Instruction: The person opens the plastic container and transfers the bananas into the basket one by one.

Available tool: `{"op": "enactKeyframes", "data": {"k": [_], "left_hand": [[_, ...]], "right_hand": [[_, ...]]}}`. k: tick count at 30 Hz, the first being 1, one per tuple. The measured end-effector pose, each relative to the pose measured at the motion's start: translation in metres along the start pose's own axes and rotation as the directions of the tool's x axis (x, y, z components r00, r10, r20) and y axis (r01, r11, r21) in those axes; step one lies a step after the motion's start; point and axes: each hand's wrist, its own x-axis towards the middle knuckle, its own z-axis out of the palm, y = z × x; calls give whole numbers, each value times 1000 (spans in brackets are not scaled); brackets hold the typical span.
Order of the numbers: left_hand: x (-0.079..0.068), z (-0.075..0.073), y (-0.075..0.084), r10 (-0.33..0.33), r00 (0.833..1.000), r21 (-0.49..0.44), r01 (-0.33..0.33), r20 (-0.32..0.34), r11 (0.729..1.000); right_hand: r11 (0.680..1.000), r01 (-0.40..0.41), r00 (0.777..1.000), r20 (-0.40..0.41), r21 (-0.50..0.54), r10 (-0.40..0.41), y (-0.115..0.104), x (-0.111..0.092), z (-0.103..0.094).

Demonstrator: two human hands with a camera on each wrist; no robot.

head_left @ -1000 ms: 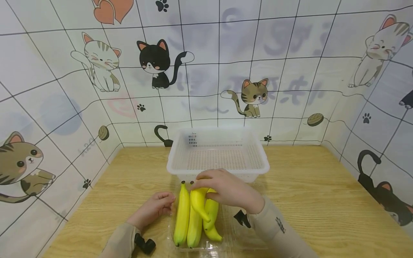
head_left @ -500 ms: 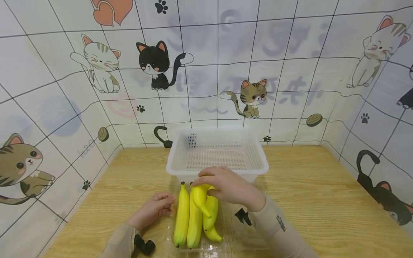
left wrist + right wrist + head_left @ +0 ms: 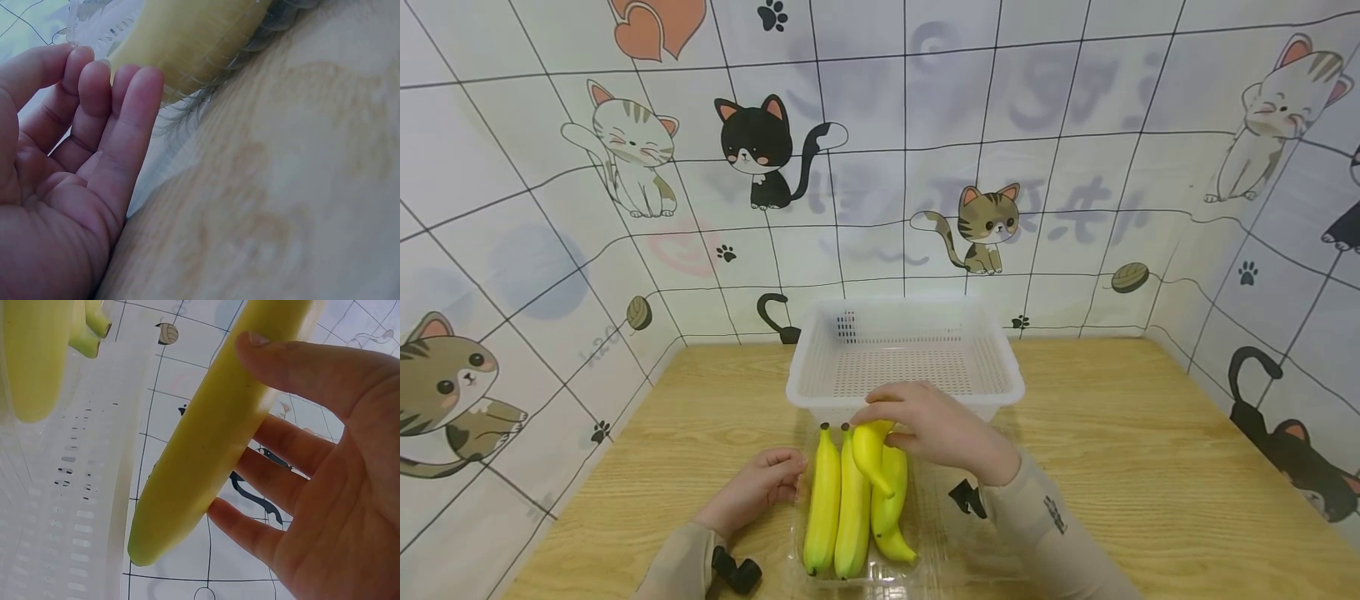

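My right hand (image 3: 943, 429) holds a yellow banana (image 3: 872, 457) between thumb and fingers, above the clear plastic tray (image 3: 936, 533). In the right wrist view this banana (image 3: 200, 444) is lifted, its greenish tip free. Three other bananas lie in the tray: a left banana (image 3: 823, 504), a middle banana (image 3: 852, 521) and a curved right banana (image 3: 889, 521), partly covered by the held one. At the tray's left side, my left hand (image 3: 763, 483) pinches the clear rim between thumb and index finger. Its other fingers bend loosely beside the tray wall in the left wrist view.
A white perforated basket (image 3: 906, 402) stands just behind the tray, with no fruit in it. The wooden table (image 3: 1097, 467) extends to both sides. Walls with a cat-print covering (image 3: 880, 167) enclose the back and sides.
My right hand has risen slightly toward the basket and to the right, carrying the banana, which now hangs higher over the others. My left hand stays at the tray's edge.
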Motion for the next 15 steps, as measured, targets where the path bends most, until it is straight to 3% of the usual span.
{"op": "enactKeyframes", "data": {"k": [15], "left_hand": [[0,-1,0,-4,1000,-12,4,16,1000]], "right_hand": [[1000,-27,1000,5,-2,27,4,-1,-2]]}}
